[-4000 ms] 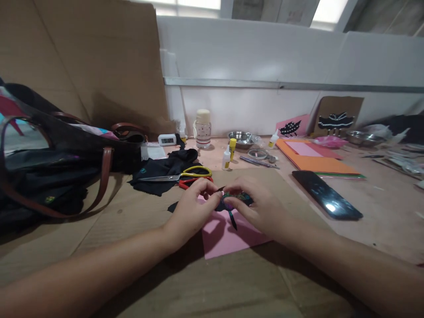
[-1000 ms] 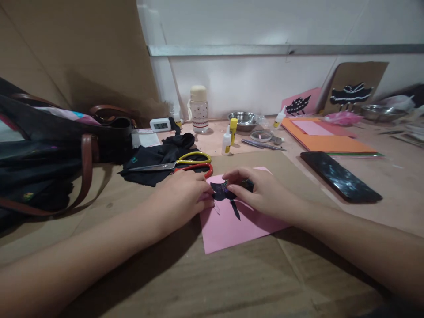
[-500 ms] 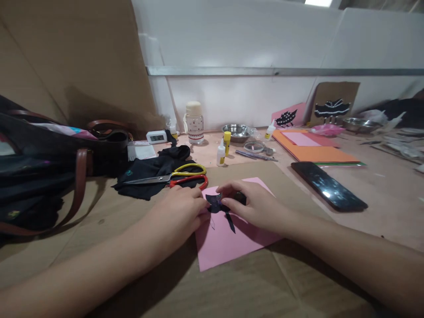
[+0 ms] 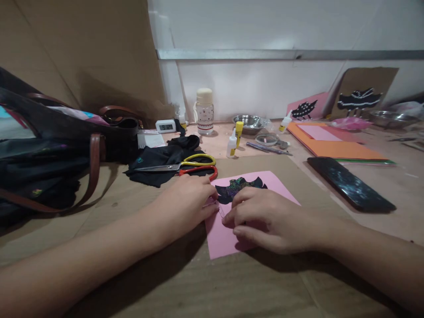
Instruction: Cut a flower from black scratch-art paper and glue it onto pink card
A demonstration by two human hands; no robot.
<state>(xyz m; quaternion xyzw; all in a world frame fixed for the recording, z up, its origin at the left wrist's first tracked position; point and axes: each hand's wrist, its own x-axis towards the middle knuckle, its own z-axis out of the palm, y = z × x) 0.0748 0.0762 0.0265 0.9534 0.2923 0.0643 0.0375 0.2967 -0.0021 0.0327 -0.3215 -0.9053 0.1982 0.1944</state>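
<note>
A sheet of pink paper [image 4: 218, 243] lies on the cardboard, with a black glittery cutout [image 4: 228, 189] with scalloped edges flat on its upper part. My left hand [image 4: 185, 201] rests on the sheet's left side, fingertips at the cutout's left end, thumb a little apart from the fingers. Over the middle of the sheet is my right hand [image 4: 268, 216], just below the cutout and covering part of it. Its fingers are bent and the thumb is spread away, with nothing visible between them. A faint outline shows on the paper between both hands.
Scissors [image 4: 198, 166] lie on black cloth [image 4: 155, 176] beyond my left hand. Behind the sheet stand a glue bottle [image 4: 232, 145] and a yellow glue stick [image 4: 238, 132]. A phone [image 4: 351, 185] lies at right, near orange paper [image 4: 347, 148]. A dark bag [image 4: 115, 141] sits at left.
The black cutout, earlier between my fingers with a narrow strip hanging down, now lies flatter on the pink paper. My right hand has moved down and off most of it. The camera view has shifted.
</note>
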